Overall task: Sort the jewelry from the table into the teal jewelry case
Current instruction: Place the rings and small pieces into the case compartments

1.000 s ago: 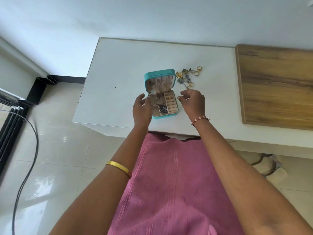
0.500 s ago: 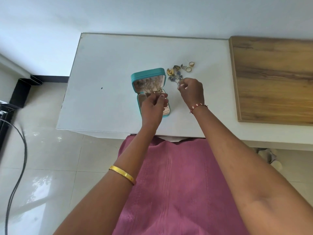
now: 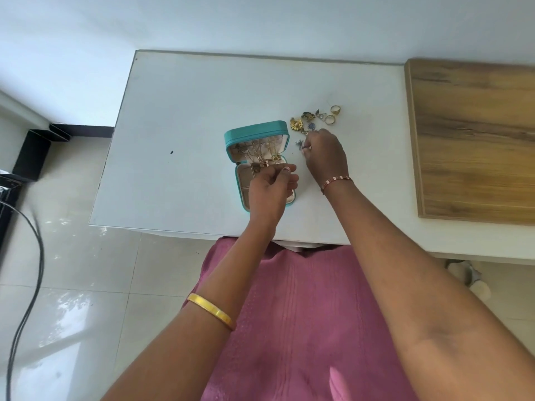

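The teal jewelry case [image 3: 256, 134] stands open on the white table [image 3: 185, 111], a little left of the table's middle and close to its near edge. Its lid is propped up at the far side, and I see gold chains and a few small gold pieces hanging against the lid's pale lining. The tray below is split into compartments, but my left hand [image 3: 270, 191] covers most of it, so I cannot tell what lies in which one.

My left hand hovers over the tray with its fingers curled, thumb and forefinger brought together near the hinge, by a small gold piece; I cannot tell whether they actually pinch it or only touch it.

My right hand [image 3: 327, 156] is just beside the case on its right, knuckles up, fingers curled down, the fingertips pinching a small silver-blue jewelry piece [image 3: 302, 146] at the table surface. Too small for me to say what kind it is.

Past that hand lies the loose jewelry pile [image 3: 307, 123]: a gold flower-shaped piece [image 3: 296, 123], some bluish and dark bits, and two gold rings [image 3: 333, 114] at the pile's far right, one just behind the other.

I wear a gold bangle [image 3: 211, 311] on the left forearm and a red-and-white beaded bracelet [image 3: 337, 180] on the right wrist. A wooden board [image 3: 474, 140] lies on the table's right end, well apart from the pile. Pink fabric [image 3: 304, 328] covers my lap, and black cables [image 3: 29, 270] trail over the tiled floor at left.
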`<state>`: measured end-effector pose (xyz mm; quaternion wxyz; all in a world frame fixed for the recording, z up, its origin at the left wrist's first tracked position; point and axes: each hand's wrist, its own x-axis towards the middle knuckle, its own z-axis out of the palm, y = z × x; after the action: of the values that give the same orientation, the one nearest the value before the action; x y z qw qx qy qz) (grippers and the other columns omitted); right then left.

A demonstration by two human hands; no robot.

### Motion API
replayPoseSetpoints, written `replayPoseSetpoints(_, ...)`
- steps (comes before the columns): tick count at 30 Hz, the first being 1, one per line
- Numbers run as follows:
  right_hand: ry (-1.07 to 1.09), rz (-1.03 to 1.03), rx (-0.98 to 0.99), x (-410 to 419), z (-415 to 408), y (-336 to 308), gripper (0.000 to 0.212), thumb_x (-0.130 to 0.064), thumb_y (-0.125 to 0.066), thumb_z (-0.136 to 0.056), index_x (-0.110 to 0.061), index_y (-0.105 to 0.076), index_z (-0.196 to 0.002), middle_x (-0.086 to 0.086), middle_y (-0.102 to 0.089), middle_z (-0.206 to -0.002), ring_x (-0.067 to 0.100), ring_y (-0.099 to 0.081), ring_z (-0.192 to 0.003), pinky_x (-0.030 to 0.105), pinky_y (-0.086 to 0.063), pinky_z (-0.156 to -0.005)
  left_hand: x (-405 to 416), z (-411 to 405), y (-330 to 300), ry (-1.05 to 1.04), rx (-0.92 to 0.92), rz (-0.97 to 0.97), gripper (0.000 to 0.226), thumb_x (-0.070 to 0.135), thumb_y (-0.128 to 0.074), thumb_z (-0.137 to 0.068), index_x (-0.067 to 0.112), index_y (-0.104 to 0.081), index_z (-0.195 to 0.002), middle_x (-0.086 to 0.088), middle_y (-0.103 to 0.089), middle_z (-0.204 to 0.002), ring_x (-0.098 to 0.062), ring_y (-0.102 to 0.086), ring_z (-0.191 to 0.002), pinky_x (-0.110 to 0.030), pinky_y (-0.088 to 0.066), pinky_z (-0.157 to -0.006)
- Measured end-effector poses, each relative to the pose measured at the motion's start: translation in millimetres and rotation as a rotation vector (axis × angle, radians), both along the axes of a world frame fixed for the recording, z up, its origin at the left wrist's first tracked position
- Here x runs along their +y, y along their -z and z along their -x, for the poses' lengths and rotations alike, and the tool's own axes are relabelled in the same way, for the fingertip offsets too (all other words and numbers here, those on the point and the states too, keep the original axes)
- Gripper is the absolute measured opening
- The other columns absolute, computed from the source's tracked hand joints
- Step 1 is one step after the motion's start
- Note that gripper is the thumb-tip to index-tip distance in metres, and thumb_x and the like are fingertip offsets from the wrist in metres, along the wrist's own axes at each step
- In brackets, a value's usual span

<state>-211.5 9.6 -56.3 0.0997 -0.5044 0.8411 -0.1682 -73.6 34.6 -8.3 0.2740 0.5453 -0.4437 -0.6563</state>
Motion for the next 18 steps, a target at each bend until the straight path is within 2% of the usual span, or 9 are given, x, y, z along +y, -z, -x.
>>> replayPoseSetpoints(3, 0.176, 0.187, -0.285, 10, -2, -6, 0.015, -0.005, -0.054, -0.088, 0.001, -0.064, -0.096, 0.017, -0.067, -0.099, 0.026, -0.061, -0.091, 0.018, -0.040, -0.070, 4, -1, -3, 0.005, 0.011, -0.008, 0.024, 0.009, -0.046, -0.095, 0.020, -0.063, -0.083, -0.003, -0.065, -0.077, -0.016, -0.061, -0.074, -0.034, -0.051, -0.083)
replayPoseSetpoints(5, 0.318, 0.321, -0.538, 18, -5, -16, 0.012, -0.004, -0.056, -0.085, -0.001, -0.064, -0.093, 0.014, -0.069, -0.093, 0.021, -0.063, -0.082, 0.014, -0.047, -0.072, 6, -2, -5, 0.016, 0.020, -0.012, 0.021, 0.009, -0.046, -0.095, 0.018, -0.063, -0.086, -0.002, -0.064, -0.079, -0.016, -0.060, -0.075, -0.034, -0.051, -0.081)
replayPoseSetpoints(7, 0.430, 0.420, -0.858, 27, -8, -30, 0.006, -0.002, -0.054, -0.087, -0.005, -0.060, -0.089, 0.012, -0.066, -0.084, 0.019, -0.063, -0.075, 0.027, -0.056, -0.075, 8, -2, -6, 0.019, 0.020, -0.025, 0.016, 0.010, -0.047, -0.095, 0.015, -0.063, -0.094, -0.001, -0.064, -0.081, -0.016, -0.060, -0.076, -0.033, -0.051, -0.079)
replayPoseSetpoints(10, 0.487, 0.550, -1.342, 44, -13, -60, 0.015, 0.002, -0.047, -0.091, -0.007, -0.052, -0.080, 0.013, -0.062, -0.075, 0.023, -0.063, -0.070, 0.032, -0.058, -0.073, 8, -4, -8, -0.016, 0.052, -0.069, 0.016, 0.009, -0.049, -0.093, 0.011, -0.061, -0.103, -0.002, -0.063, -0.084, -0.016, -0.059, -0.075, -0.029, -0.050, -0.073)
replayPoseSetpoints(12, 0.462, 0.627, -1.564, 55, -17, -77, 0.018, 0.003, -0.043, -0.091, -0.006, -0.051, -0.077, 0.014, -0.064, -0.067, 0.025, -0.066, -0.066, 0.037, -0.058, -0.074, 6, -7, -11, -0.025, 0.084, -0.093, 0.017, 0.009, -0.048, -0.094, 0.010, -0.061, -0.104, -0.006, -0.063, -0.088, -0.019, -0.058, -0.078, -0.029, -0.049, -0.073)
replayPoseSetpoints(14, 0.414, 0.632, -1.655, 66, -24, -88, 0.019, 0.005, -0.042, -0.091, -0.004, -0.052, -0.078, 0.014, -0.067, -0.064, 0.025, -0.068, -0.068, 0.038, -0.058, -0.075, 7, -11, -16, -0.014, 0.100, -0.105, 0.018, 0.009, -0.045, -0.095, 0.008, -0.060, -0.105, -0.009, -0.063, -0.092, -0.022, -0.058, -0.081, -0.031, -0.050, -0.076)
replayPoseSetpoints(18, 0.381, 0.467, -1.662, 83, -41, -94, 0.021, 0.013, -0.041, -0.086, 0.001, -0.059, -0.084, 0.014, -0.068, -0.067, 0.023, -0.068, -0.070, 0.034, -0.058, -0.075, 21, -19, -21, 0.036, 0.114, -0.154, 0.021, 0.009, -0.042, -0.097, 0.005, -0.059, -0.109, -0.009, -0.064, -0.091, -0.022, -0.061, -0.083, -0.033, -0.051, -0.084)
